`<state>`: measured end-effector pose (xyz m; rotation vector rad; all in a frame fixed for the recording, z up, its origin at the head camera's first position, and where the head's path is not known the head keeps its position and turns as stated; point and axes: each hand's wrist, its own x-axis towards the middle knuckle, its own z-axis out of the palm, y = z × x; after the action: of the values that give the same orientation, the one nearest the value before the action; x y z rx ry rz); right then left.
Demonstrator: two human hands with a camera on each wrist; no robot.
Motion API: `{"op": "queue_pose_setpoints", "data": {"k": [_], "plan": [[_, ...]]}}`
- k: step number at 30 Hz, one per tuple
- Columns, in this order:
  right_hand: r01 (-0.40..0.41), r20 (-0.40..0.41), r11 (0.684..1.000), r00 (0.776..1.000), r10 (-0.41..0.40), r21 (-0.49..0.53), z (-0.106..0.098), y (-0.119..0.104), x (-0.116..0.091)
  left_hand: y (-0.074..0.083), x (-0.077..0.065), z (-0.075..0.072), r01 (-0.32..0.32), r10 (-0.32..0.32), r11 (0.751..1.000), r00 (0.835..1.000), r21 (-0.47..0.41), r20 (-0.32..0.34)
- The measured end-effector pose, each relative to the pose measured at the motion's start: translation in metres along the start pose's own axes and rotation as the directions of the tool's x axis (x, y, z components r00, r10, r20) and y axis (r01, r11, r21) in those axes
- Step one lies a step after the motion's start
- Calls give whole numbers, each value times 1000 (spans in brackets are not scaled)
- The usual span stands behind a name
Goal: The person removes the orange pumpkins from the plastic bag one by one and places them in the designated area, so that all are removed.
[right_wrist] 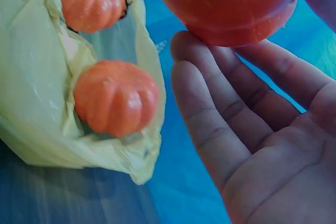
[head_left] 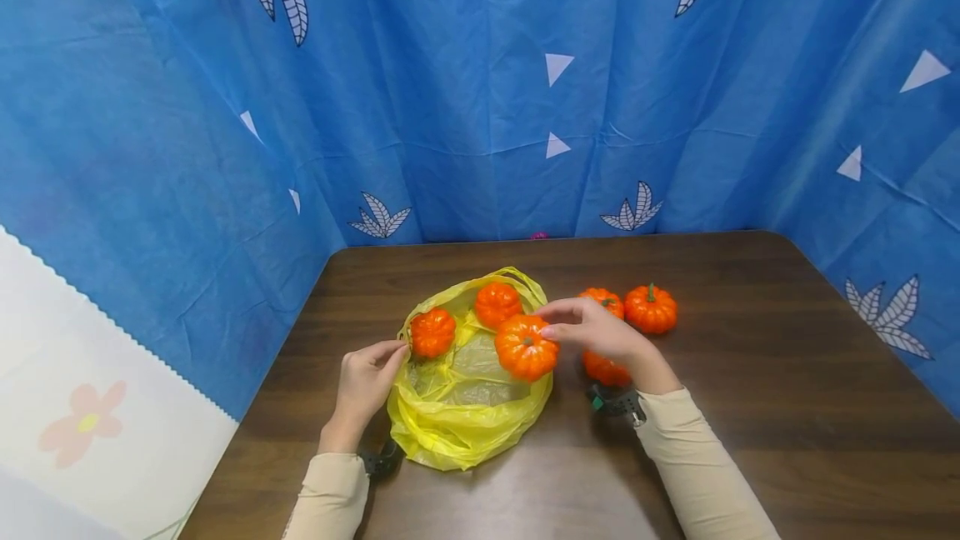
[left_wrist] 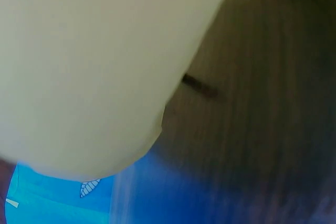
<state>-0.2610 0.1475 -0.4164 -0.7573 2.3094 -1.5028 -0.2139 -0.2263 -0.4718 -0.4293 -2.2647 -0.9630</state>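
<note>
A yellow plastic bag [head_left: 465, 436] lies with its mouth spread on the table. Inside it are two small orange pumpkins, one at the left [head_left: 432, 333] and another at the back [head_left: 498, 304]. My left hand [head_left: 363, 386] pinches the bag's left rim between thumb and fingers. Over the bag's right side, my right hand [head_left: 603, 338] holds another orange pumpkin [head_left: 527, 348] by its edge. The right wrist view shows this held pumpkin [right_wrist: 231, 3] with fingertips against its underside. In the left wrist view, a pale sleeve [left_wrist: 94, 66] hides the left hand.
Right of the bag, several more orange pumpkins stand on the brown wooden table [head_left: 750, 373]. One [head_left: 651, 308] shows whole; others [head_left: 606, 369] are partly behind the right hand. A blue patterned curtain [head_left: 487, 90] hangs along the table's back and sides.
</note>
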Motion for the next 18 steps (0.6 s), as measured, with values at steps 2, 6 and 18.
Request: {"op": "queue_pose_setpoints", "data": {"k": [2, 6, 18], "plan": [[-4, -4, 1000, 1000, 4, 4, -4, 2, -2, 0, 0, 0, 1, -1, 1000, 1000, 6, 5], [-20, -3, 999, 1000, 21, 39, -11, 5, -6, -1, 0, 0, -7, 7, 1000, 1000, 7, 2], [-27, -21, 997, 999, 28, 72, -34, 12, -18, 0, 2, 1, -12, 12, 1000, 1000, 9, 3]]}}
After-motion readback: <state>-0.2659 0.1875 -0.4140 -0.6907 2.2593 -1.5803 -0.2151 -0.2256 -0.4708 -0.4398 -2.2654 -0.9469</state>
